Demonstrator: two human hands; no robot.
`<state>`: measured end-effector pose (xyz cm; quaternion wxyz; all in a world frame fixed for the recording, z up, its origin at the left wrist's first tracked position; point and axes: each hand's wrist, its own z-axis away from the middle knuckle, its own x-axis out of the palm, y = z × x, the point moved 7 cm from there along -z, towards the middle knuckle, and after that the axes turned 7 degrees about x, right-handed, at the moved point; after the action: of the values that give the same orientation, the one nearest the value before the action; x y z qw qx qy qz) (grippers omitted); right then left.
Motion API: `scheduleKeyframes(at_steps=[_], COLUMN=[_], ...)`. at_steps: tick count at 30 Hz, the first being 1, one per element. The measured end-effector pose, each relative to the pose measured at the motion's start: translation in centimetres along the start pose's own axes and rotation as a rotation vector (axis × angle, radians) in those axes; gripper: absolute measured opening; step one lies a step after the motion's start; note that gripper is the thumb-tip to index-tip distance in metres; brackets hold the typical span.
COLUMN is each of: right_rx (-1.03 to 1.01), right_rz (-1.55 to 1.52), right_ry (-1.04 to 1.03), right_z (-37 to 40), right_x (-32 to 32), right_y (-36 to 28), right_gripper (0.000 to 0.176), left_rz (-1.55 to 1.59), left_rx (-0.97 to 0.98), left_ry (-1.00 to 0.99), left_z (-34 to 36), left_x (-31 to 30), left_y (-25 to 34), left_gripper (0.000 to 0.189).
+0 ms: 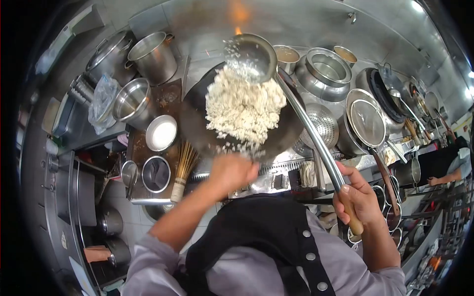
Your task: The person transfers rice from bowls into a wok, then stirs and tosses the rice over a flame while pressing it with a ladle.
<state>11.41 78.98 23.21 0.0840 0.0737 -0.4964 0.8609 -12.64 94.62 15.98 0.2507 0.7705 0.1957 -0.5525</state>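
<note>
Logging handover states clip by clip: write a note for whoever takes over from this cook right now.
Left hand: closed on the wok at its near rim, blurred.
Right hand: closed on the ladle by its wooden end, with the bowl raised over the wok's far side and a few grains in it.
Rice: heaped mid-wok, some grains airborne.
Done: rice is in the wok.
Left: none of it dished out.

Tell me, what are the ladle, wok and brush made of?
The ladle is likely steel, shiny grey with bright glints; its grip in the right hand looks wooden, tan. The wok looks like dull dark metal, maybe iron. The brush is probably bamboo: thin straw-coloured sticks.
</note>
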Motion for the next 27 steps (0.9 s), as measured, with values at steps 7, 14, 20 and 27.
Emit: scheduleKeyframes(at_steps=[7, 14, 20, 27], right_rx=[0.014, -0.297, -0.172, 0.291], right_rz=[0.198, 0.569, 0.712, 0.615], right_ry=[0.033, 0.21, 0.189, 0.059], right_z=[-10.2, -6.6, -10.8, 2.3], right_x=[0.3, -2.3, -2.7, -2.9], right_y=[1.7, 10.9, 16.6, 2.9], right_gripper=[0.053, 0.057, 0.06, 0.063], left_rz=[-0.022, 0.13, 0.067, 0.116], left_rx=[-0.012, -0.015, 0.015, 0.013], left_ry=[0.154, 0.215, 0.304, 0.04], left_z=[0.9, -3.9, -6.0, -5.1], left_x=[7.7, 1.8, 4.4, -1.4], left_y=[-0.6, -5.2, -7.7, -2.9], left_gripper=[0.047, 0.04, 0.04, 0.042])
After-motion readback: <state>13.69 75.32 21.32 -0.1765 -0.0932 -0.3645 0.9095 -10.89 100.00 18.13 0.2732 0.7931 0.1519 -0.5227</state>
